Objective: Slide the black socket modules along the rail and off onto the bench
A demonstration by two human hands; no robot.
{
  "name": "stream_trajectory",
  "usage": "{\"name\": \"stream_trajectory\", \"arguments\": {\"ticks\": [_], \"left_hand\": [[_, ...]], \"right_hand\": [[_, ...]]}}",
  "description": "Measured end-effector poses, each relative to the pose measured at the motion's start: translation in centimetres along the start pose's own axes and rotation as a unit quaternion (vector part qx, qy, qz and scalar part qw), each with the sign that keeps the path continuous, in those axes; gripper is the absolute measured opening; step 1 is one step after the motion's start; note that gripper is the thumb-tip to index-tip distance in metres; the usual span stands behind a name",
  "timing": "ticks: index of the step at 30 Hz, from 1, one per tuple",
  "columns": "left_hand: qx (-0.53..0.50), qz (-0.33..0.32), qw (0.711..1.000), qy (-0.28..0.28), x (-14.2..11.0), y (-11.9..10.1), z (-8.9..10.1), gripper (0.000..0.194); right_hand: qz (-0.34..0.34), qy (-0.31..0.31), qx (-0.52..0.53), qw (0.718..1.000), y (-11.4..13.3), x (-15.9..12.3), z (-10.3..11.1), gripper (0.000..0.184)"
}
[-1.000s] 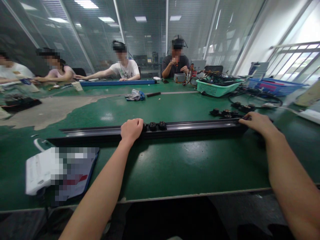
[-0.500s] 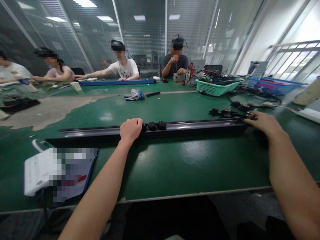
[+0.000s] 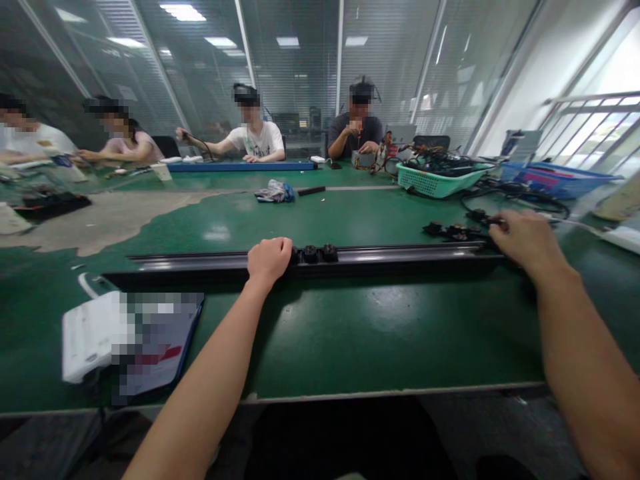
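A long black metal rail (image 3: 400, 256) lies crosswise in front of me. Two small black socket-like modules (image 3: 311, 253) with round tops sit in its channel, left of the middle. My left hand (image 3: 270, 260) is closed over the rail just left of them, partly covering another black piece. Beyond the rail's right end, my right hand (image 3: 523, 241) has its fingers bent together by a group of loose black modules (image 3: 456, 231). A dark bit shows at its fingertips, too small to make out.
A white box (image 3: 93, 337) and a flat packet (image 3: 163, 353) lie at the near left. At the back right stand a green basket (image 3: 440, 183) of wires and a blue basket (image 3: 560, 180). A crumpled cloth (image 3: 275, 191) lies mid-table; several co-workers sit across.
My right hand has moved from the rail's right end slightly away, toward the loose modules. My left hand stays on the rail. A co-worker opposite has raised an arm with a dark cord.
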State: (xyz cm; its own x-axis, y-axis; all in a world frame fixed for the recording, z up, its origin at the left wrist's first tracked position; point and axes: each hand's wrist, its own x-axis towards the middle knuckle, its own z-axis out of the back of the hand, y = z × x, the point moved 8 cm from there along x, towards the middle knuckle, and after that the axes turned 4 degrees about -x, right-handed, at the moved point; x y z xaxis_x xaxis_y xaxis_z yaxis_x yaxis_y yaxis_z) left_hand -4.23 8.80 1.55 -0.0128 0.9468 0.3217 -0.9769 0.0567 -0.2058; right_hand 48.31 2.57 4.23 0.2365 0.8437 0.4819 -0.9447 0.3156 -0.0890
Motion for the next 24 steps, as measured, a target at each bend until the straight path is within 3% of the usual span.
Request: {"name": "stream_trajectory", "arguments": {"ticks": [2, 5, 8, 11, 16, 24], "left_hand": [[-0.001, -0.002, 1.0, -0.001, -0.1, 0.0, 0.0, 0.056], [-0.003, -0.002, 1.0, 0.001, -0.2, 0.0, 0.0, 0.056], [-0.001, -0.004, 1.0, 0.005, -0.2, -0.1, 0.0, 0.056], [0.001, -0.006, 1.0, 0.006, -0.2, -0.1, -0.1, 0.057], [0.001, -0.004, 1.0, 0.01, -0.3, -0.1, -0.2, 0.058], [-0.011, -0.01, 1.0, -0.005, -0.5, -0.3, -0.1, 0.058]], "right_hand": [[0.092, -0.011, 0.085, 0.992, 5.9, -0.4, 2.8, 0.035], [0.218, 0.045, 0.218, 0.95, 15.2, -2.6, 5.3, 0.033], [0.346, 0.085, 0.24, 0.903, 23.7, -5.9, 6.3, 0.036], [0.384, 0.077, 0.218, 0.894, 29.1, -7.3, 5.9, 0.041], [0.412, 0.108, 0.206, 0.881, 33.7, -6.7, 4.4, 0.04], [0.382, 0.131, 0.244, 0.882, 34.2, -6.1, 3.6, 0.033]]}}
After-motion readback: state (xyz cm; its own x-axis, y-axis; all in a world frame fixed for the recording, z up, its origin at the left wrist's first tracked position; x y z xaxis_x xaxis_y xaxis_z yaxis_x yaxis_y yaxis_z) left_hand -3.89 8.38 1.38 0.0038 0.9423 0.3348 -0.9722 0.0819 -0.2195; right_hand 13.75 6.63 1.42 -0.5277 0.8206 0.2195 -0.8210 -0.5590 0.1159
